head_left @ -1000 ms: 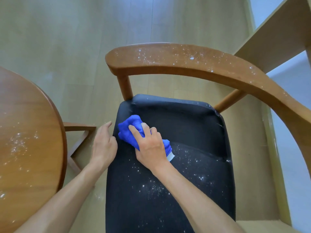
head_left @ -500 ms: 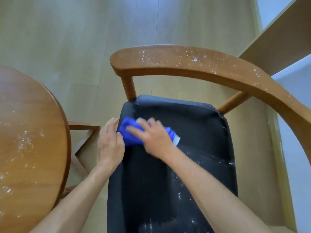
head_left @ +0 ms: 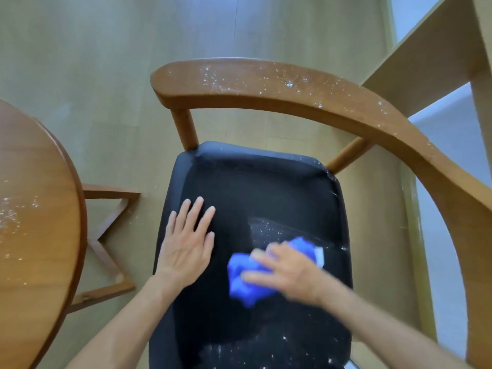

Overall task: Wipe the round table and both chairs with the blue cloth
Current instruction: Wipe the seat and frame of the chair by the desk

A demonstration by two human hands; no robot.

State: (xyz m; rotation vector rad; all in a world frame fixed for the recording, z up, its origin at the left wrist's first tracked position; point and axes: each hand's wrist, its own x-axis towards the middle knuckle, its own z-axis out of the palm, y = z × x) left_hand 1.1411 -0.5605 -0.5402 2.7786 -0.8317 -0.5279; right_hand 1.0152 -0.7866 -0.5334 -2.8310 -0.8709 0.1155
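The blue cloth (head_left: 246, 278) is bunched and pressed onto the black seat (head_left: 255, 198) of the wooden chair (head_left: 266, 86) by the right hand (head_left: 288, 270), whose fingers are spread over it and blurred; a white tag shows at the cloth's right edge. The left hand (head_left: 187, 243) is laid flat and open on the left part of the seat, fingers extended, holding nothing. White specks are seen on the seat to the right of the cloth and along its near edge, while the far and left parts of the seat appear dark and clean. The chair's curved backrest is dotted with white specks as well. The round counter (head_left: 34, 222) stands at the left, apart from the chair, with specks scattered on its top. No container is visible. Compared with half a second earlier, the cloth and right hand are found nearer the viewer and further right on the seat, away from the far left corner, and the left hand has been shifted from the seat's left edge onto its surface.
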